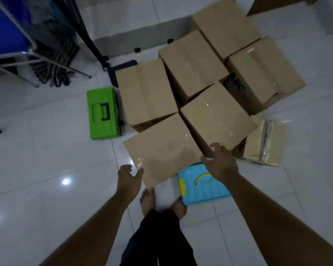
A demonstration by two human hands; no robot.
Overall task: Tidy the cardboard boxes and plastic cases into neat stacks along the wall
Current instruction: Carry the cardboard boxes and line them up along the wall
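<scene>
Barely begun, I'd say: cardboard boxes (192, 66) lie unstacked at one o'clock, green case (102, 114) at ten. Left hand (129, 177) and right hand (219, 162), wide and empty, flank the nearest box (161, 148), blue case (202, 187) just beside it.

"What stands at the upper left?"

"A blue panel (6, 25) above a silvery metal tube frame (73, 70), with dark striped fabric (54, 52) hanging behind it, down to the floor."

"And the black thing beside it?"

"A black stand pole (90, 37), slanting down to a flat black foot (123, 65) close to the grey skirting (135, 37)."

"The ground?"

"A glossy white tile floor (46, 150), with a bright light reflection (66, 181) at the lower left."
</scene>
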